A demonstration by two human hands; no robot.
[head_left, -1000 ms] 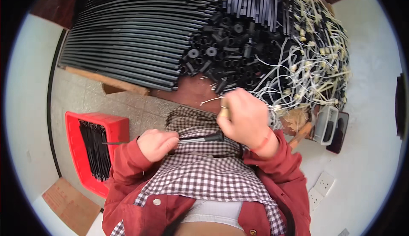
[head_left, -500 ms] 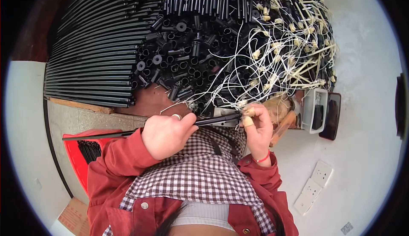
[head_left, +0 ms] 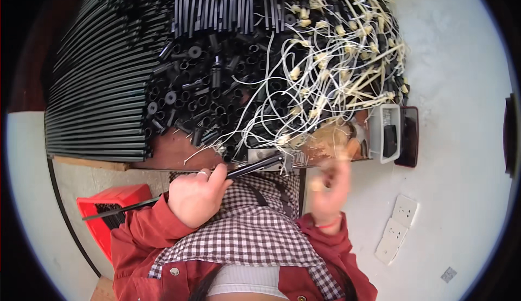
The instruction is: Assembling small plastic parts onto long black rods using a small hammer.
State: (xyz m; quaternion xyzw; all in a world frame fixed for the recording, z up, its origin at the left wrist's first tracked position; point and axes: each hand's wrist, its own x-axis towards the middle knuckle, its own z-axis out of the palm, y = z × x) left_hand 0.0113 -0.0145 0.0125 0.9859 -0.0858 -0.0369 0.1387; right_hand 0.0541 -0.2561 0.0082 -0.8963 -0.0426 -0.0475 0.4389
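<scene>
My left hand (head_left: 196,197), a ring on one finger, is closed around a long black tube (head_left: 256,167). The tube slants up to the right, its thicker end by the table edge; its thin tail runs back past my left sleeve over the red bin. My right hand (head_left: 329,192) is apart from the tube, just off the table's front edge. Motion smears its fingers, so I cannot tell whether they hold anything. Beyond the tube's end lie a small metal block (head_left: 263,156) and loose ends of white cords (head_left: 282,138).
Long black rods (head_left: 97,111) are stacked at left. Short black tube fittings (head_left: 214,94) heap in the middle, beside a tangle of cords with cream knots (head_left: 347,46). A white tray (head_left: 383,138) and a dark phone-like slab (head_left: 408,137) stand right; a red bin (head_left: 135,192) stands lower left.
My right hand has left the tube's end and moved down, now blurred. My left hand, still gripping the tube, sits slightly lower and farther left. The whole view has shifted.
</scene>
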